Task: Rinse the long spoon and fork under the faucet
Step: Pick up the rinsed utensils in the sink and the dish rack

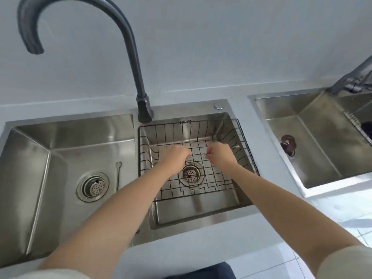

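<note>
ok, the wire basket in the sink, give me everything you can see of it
The wire basket is a thin black metal grid, rectangular and open-topped, with upright side wires and stepped wires along its near floor. It sits inside the right basin of the steel sink, filling the rear part. The drain strainer shows through its floor. The left hand and right hand reach into it; contact is unclear.

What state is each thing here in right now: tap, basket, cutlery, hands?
Faucet: no water seen running, spout swung left.
Wire basket: sitting in the right basin.
Long spoon: lying flat in the left basin, beside the drain.
Right hand: fingers curled, pinching the thin utensil.
Thin utensil: held inside the wire basket; spoon or fork, too small to tell.
Left hand: fingers curled; what it holds is hidden.
</note>
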Available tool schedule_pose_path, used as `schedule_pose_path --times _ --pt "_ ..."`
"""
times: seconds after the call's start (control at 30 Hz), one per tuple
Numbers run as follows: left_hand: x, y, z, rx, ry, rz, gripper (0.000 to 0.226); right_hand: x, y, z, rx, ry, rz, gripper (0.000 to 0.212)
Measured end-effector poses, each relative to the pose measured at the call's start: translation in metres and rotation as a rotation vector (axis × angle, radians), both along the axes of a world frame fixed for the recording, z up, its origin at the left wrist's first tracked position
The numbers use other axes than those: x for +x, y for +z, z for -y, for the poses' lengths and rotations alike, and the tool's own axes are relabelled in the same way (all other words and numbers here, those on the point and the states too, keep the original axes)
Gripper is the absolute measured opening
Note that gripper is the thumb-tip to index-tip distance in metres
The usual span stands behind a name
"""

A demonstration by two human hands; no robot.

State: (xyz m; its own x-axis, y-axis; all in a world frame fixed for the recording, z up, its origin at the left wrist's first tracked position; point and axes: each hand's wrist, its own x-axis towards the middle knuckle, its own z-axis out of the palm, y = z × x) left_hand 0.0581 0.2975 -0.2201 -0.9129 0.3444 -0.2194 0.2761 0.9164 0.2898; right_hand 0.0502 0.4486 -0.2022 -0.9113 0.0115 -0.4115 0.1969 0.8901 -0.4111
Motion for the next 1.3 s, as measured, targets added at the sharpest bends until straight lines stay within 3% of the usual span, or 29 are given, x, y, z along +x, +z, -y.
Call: schedule_pose_path --times 0.17,0.3,0.77,0.93,1.13,1.3 --pt "0.012 -0.037 -0.016 -0.08 0.001 0.151 0.022 0.01 -0.039 -0.014 0.376 0.402 0.103 0.025" --pt "0.021 -0.054 -0.019 -0.106 0.037 0.24 0.017 0.015 -0.065 -0.015 0.496 0.552 0.116 0.024" --pt "0.025 -0.078 -0.019 -0.199 0.083 0.274 0.026 0.009 -0.088 -0.003 0.534 0.602 0.156 0.03" --pt "0.025 -0.062 -0.006 -0.095 0.103 0.233 0.018 0.002 -0.075 0.008 0.499 0.589 0.12 0.027" --pt "0.035 -0.02 0.052 0.232 0.401 -0.003 0.025 -0.02 -0.028 0.063 0.285 0.612 -0.133 0.025" --pt "0.056 -0.014 0.133 0.234 0.761 -0.097 0.022 -0.033 -0.004 0.142 0.135 0.716 -0.276 0.023"
